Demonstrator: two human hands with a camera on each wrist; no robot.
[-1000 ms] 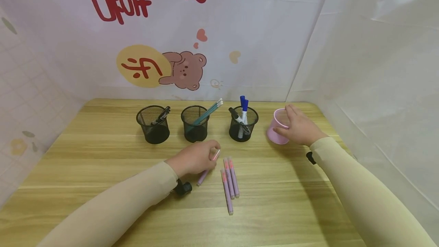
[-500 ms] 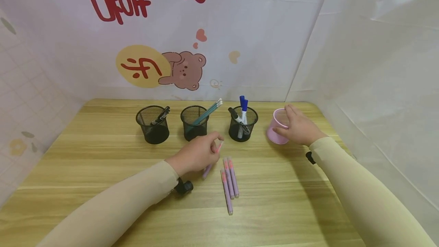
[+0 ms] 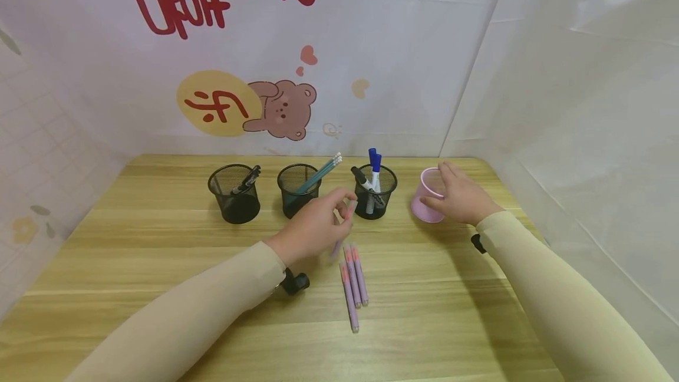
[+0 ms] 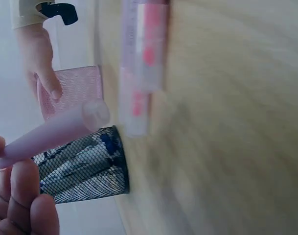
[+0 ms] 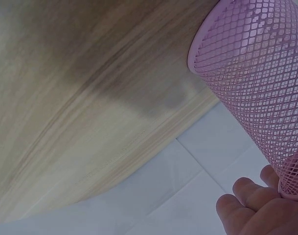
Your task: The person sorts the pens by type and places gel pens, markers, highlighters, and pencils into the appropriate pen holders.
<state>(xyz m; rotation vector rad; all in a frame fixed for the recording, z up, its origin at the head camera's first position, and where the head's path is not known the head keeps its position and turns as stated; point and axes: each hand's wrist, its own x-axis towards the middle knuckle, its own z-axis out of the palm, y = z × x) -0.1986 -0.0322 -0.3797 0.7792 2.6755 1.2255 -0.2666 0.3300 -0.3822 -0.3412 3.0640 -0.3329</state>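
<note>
My left hand [image 3: 313, 226] pinches a slim purple pen [image 4: 51, 134] between thumb and fingers, raised over the table and slanted. The black mesh cup with markers [image 3: 373, 199] stands just beyond that hand. On the right, my right hand [image 3: 464, 196] holds a pink mesh pen cup [image 3: 422, 210] by its rim side, thumb at the front; the cup stands on the table. In the right wrist view, fingertips [image 5: 246, 188] show at the cup's rim. Several more purple pens [image 3: 352, 287] lie side by side on the table, nearer than the left hand.
A black mesh cup with black pens [image 3: 237, 202] stands at the back left. Another black mesh cup [image 3: 294, 184] beside it holds teal pencils [image 3: 320, 173]. Behind the wooden table [image 3: 132, 240] rises a white printed backdrop [image 3: 403, 46].
My left hand has lifted the purple pen from near the table and carried it forward and to the right. My right hand stays at the pink pen cup.
</note>
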